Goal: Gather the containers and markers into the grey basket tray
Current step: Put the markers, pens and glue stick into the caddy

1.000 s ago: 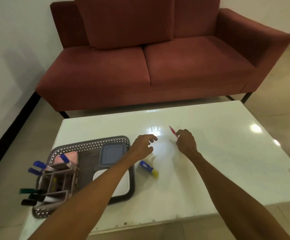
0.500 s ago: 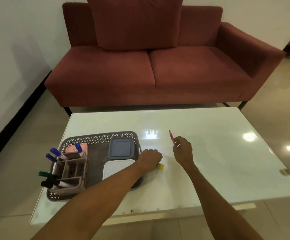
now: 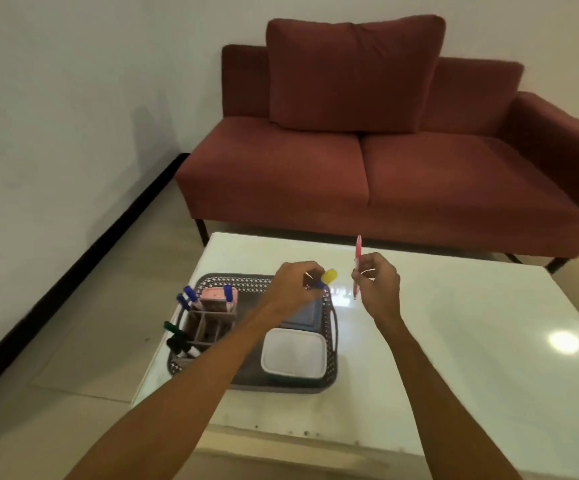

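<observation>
**Both hands holding markers above the desk**

The left hand (image 3: 293, 285) has its grip closed around a short marker (image 3: 324, 278) with a blue body and a rounded yellow cap; the cap pokes out past the fingers, raised over the far right corner of the grey basket tray (image 3: 332, 327). The right hand (image 3: 378, 284) pinches a slim pink pen (image 3: 357, 261) between fingertips, holding it nearly upright above the bare desk (image 3: 471, 341), just right of the tray.

The tray is a rounded rectangle of dark grey plastic with perforated, lattice-like walls and a cut-out handle on its right side. It sits on the left part of the glossy white desk, whose smooth top mirrors ceiling lights.

Inside the tray:
- a white square container (image 3: 293, 353) with rounded corners and a matte lid, at the near right;
- a blue-grey lidded container (image 3: 303, 315) just behind it, partly hidden by the left forearm;
- a brownish organizer (image 3: 208, 322) with slotted compartments on the left, a pink boxy item (image 3: 217, 297) at its far end;
- blue-capped markers (image 3: 189, 294) sticking out at the back left, and a green-capped marker (image 3: 170, 327) and a black one (image 3: 177, 342) jutting over the tray's left edge.

Behind the desk stands a maroon fabric sofa (image 3: 367, 168) with soft cushions and thin dark legs.
</observation>
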Demonstrator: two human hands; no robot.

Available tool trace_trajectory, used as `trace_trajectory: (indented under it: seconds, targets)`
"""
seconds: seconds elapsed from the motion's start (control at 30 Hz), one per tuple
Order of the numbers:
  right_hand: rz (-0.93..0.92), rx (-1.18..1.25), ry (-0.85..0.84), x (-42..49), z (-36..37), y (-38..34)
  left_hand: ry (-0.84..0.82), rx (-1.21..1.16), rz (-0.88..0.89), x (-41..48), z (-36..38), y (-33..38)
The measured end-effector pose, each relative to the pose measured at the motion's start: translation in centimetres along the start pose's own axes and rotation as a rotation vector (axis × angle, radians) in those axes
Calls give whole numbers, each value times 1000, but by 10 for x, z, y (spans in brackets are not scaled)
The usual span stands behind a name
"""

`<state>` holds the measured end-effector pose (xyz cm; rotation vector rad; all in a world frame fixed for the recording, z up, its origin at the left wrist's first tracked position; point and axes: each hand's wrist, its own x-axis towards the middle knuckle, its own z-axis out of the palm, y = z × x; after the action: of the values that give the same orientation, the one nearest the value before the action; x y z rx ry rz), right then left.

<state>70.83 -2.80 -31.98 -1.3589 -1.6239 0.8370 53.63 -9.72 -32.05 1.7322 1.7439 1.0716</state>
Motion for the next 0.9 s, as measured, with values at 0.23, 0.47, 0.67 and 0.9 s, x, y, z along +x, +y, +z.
trace_trajectory:
  seconds: [0.23,0.47,0.67,0.9]
  targets:
    - [-99,152,-225,-36,76,-54,273,-58,-199,-62,-93,-43]
    - [-108,159,-341,-67,126,-63,332,-6,-382,-94,-101,-67]
    - [-60,133,-366,-75,136,-55,241,193,-543,-95,-87,-71]
    - [-40,136,-400,-78,143,-49,174,337,-590,-103,-74,-77]
